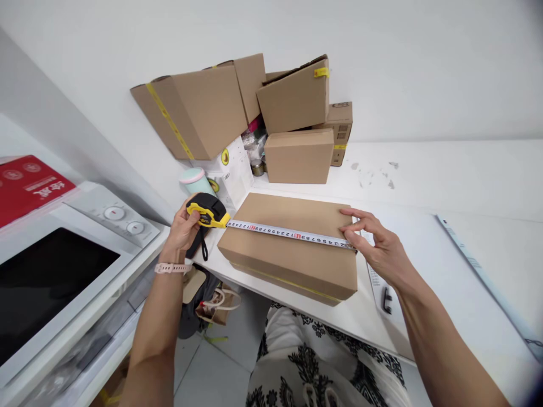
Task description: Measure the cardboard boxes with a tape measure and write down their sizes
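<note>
A flat brown cardboard box [292,260] lies on the white table [445,271] in front of me. My left hand [183,230] grips a yellow and black tape measure case [207,210] at the box's left end. Its white tape [288,233] runs across the top of the box. My right hand [375,240] pinches the tape's end at the box's right edge.
Several cardboard boxes [297,155] are stacked against the wall behind, with a white carton [231,169] and a mint cup [194,181]. A white microwave [63,265] stands at left with a red box [25,186] behind it. A bag [216,305] sits on the floor.
</note>
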`<control>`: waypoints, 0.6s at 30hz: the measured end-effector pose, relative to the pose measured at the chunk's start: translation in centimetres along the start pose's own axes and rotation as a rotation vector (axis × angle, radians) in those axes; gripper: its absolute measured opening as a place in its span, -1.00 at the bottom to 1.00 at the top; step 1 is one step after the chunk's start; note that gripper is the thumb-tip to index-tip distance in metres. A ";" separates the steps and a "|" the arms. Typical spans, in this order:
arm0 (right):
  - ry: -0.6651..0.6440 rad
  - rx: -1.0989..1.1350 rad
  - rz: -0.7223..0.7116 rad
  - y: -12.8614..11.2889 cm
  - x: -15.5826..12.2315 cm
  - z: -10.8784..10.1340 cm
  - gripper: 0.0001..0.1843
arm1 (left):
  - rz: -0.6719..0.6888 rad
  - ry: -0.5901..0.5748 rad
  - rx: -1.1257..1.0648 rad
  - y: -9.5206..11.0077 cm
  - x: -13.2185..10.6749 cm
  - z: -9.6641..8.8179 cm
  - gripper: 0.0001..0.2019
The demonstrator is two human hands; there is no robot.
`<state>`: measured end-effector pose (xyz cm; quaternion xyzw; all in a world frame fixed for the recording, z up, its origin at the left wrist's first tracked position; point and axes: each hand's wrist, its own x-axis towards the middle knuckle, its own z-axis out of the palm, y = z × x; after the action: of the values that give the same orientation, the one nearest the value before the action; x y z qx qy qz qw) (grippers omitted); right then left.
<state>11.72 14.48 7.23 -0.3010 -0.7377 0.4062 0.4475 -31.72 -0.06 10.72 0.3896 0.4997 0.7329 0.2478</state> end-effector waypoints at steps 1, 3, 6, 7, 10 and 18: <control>0.002 0.000 -0.001 0.0 0.0 0.0 -0.79 | 0.003 0.001 -0.001 -0.1 0.0 0.0 -0.37; 0.008 -0.001 0.001 -0.1 0.0 0.0 -0.78 | 0.010 0.005 -0.005 -0.3 0.0 -0.1 -0.37; 0.012 0.009 0.011 -0.2 -0.1 0.1 -0.77 | 0.015 0.010 -0.010 -0.6 -0.2 0.0 -0.36; 0.013 0.014 0.013 -0.3 -0.1 0.2 -0.77 | 0.017 0.012 -0.011 -0.6 -0.3 0.1 -0.35; 0.016 0.029 0.019 -0.4 -0.2 0.3 -0.76 | 0.035 0.019 -0.013 -0.5 -0.7 0.4 -0.35; 0.019 0.035 0.021 -0.3 0.0 0.6 -0.71 | 0.070 0.042 0.003 -0.4 -1.1 1.4 -0.37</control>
<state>11.19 14.11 7.34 -0.3049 -0.7228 0.4210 0.4555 -29.96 0.00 10.29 0.3917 0.4919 0.7485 0.2106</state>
